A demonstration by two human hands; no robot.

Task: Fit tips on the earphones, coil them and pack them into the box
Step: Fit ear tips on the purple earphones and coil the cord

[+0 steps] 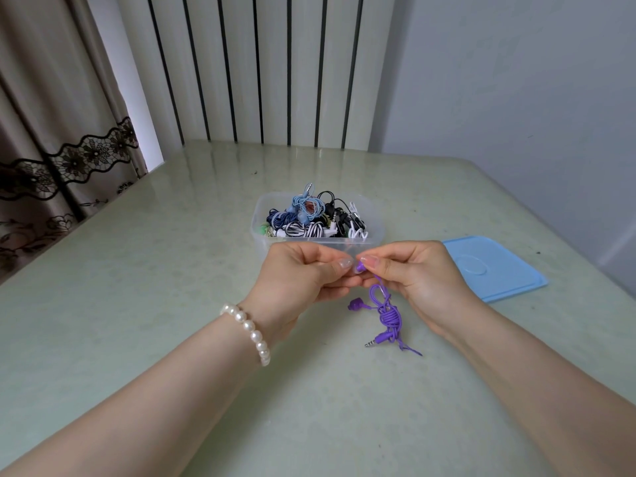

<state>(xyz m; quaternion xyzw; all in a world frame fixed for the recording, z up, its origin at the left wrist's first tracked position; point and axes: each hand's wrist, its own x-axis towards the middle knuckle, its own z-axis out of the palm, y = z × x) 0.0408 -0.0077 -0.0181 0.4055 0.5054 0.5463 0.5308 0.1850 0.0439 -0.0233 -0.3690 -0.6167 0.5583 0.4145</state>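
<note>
Table (137, 339), purple earphones (387, 313) hanging below right hand (416, 273)

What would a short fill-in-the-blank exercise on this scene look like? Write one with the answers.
1. The earphones held in both hands are ____ in colour.
2. The lid lying right of the clear box is ____.
3. A pearl bracelet sits on the ____ wrist.

Answers: purple; blue; left

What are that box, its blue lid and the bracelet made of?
Box: likely clear plastic; the cables show through its frosted walls.
Lid: probably matte plastic, with a moulded oval and rim.
Bracelet: glossy white round beads, pearls or imitation; I cannot tell which.
</note>
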